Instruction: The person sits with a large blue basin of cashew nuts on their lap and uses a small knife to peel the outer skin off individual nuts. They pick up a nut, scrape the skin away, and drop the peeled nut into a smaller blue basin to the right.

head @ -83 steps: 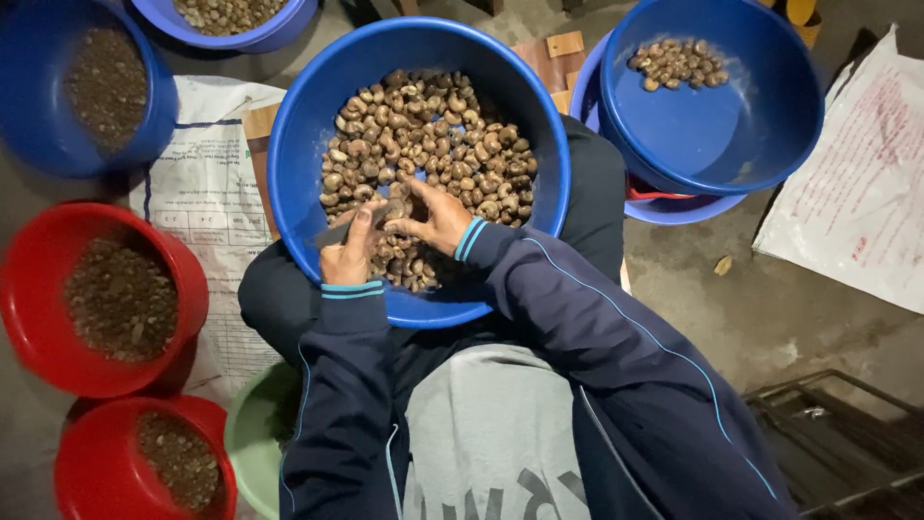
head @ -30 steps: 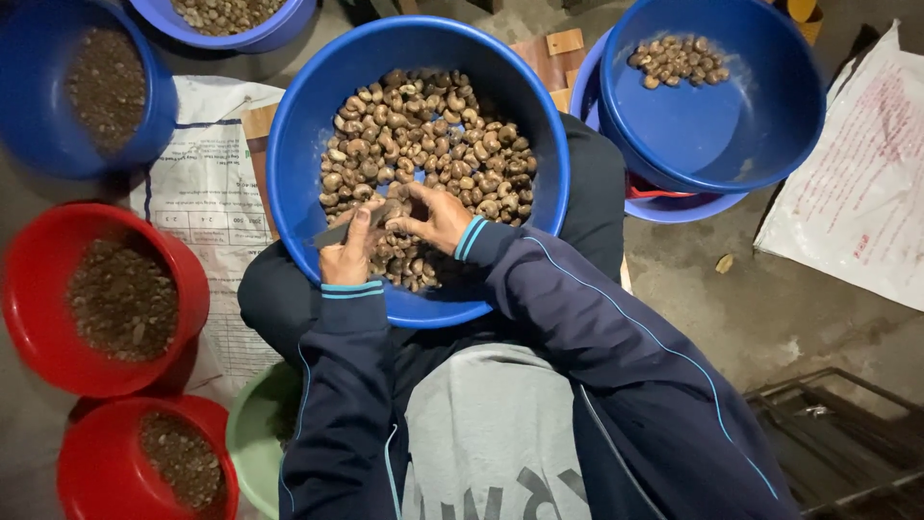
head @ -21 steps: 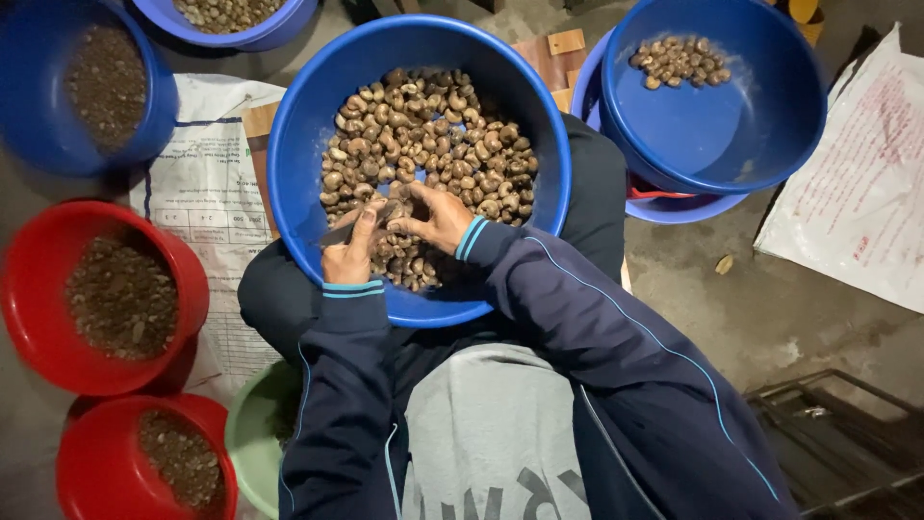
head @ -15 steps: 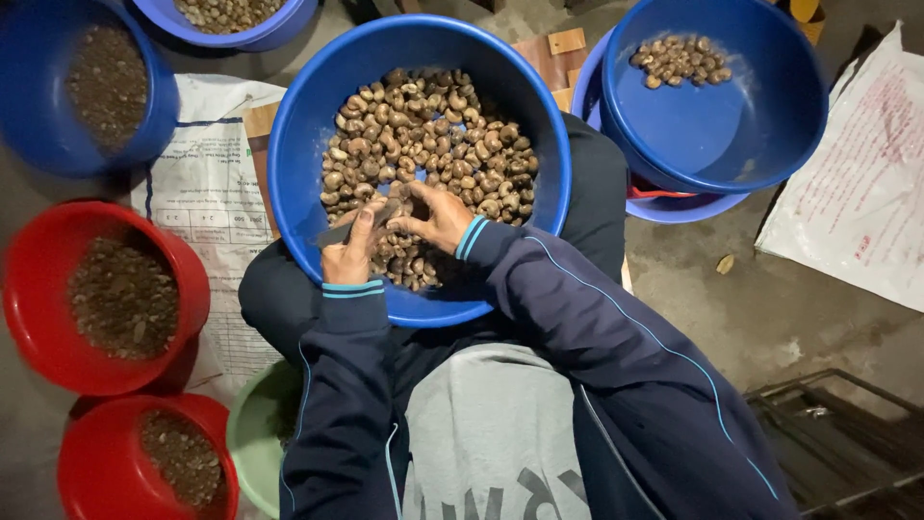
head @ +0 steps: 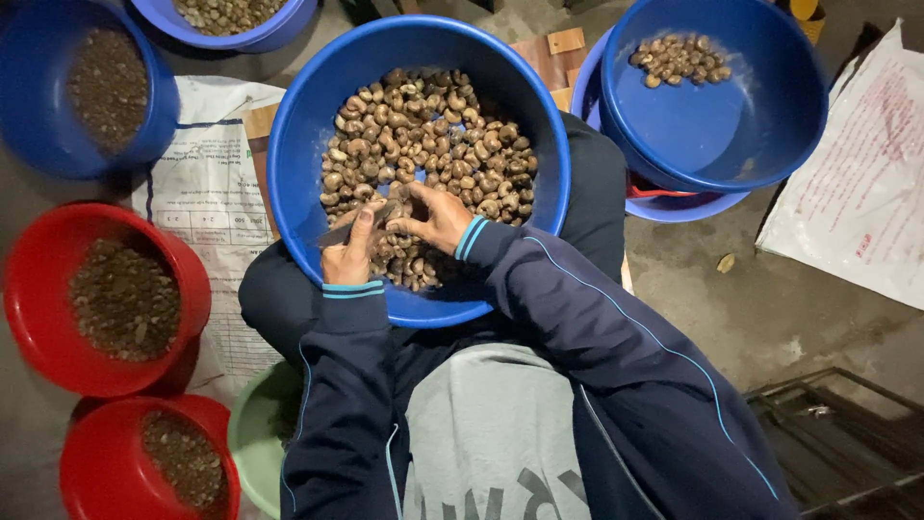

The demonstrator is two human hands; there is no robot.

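**Shelling work over the lap basin: both hands engaged**

Pinching a single nut (head: 390,214) between thumb and fingers, the right hand (head: 435,214) sits at the centre of the frame, fingers curled and closed on the piece. The left hand (head: 348,252) meets it from the lower left, fist-closed around a small knife (head: 339,232) whose thin grey blade points toward the left of the frame. Both hands touch at the nut, just above the heap.

The heap of brown nuts (head: 433,144) fills the middle and upper part of the large blue basin (head: 298,144), which rests on the person's lap in the centre of the frame. Dark blue sleeves with light blue stripes run down from the hands to the lower edge.

Surroundings, working outward:
- Upper right: a second blue basin (head: 760,125) holding a small cluster of pale kernels (head: 679,58), stacked in another blue basin.
- Upper left: a blue bowl (head: 38,58) of dark fine fragments; a further blue bowl (head: 279,29) of nuts at the top edge.
- Left and lower left: two red bowls (head: 29,318) (head: 87,472) of dark fragments.
- Bottom, beside the left sleeve: a green bowl (head: 252,453), contents not discernible.
- Printed white sacks lie on the concrete floor at left (head: 207,193) and far right (head: 857,193).
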